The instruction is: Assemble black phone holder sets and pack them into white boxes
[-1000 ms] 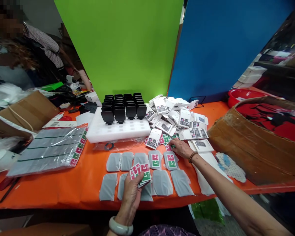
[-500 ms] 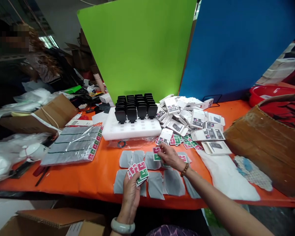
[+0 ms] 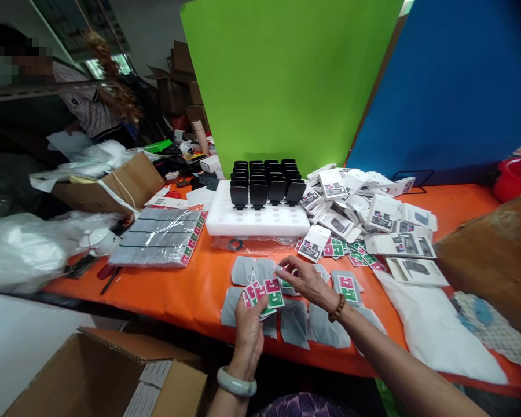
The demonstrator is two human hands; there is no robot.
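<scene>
My left hand [image 3: 250, 327] holds a fan of small pink-and-green packets [image 3: 264, 293] just above the near edge of the orange table [image 3: 165, 289]. My right hand [image 3: 306, 280] pinches one more such packet over the grey pouches [image 3: 296, 318] laid in rows in front of me, right beside the fan. One pouch to the right carries a pink-and-green packet [image 3: 346, 286] on top. More loose packets [image 3: 342, 250] lie beyond my right hand.
A white foam tray [image 3: 260, 221] with several black square holders [image 3: 264, 182] stands behind the pouches. A heap of small white boxes [image 3: 364, 214] lies right of it. A plastic-wrapped sheet pack [image 3: 162, 236] lies at left. An open cardboard box [image 3: 104, 376] sits below the table. Another person [image 3: 84, 98] is at far left.
My right hand drew back from the loose packets by the boxes, carrying one packet toward the fan in my left hand. The view swung to the left.
</scene>
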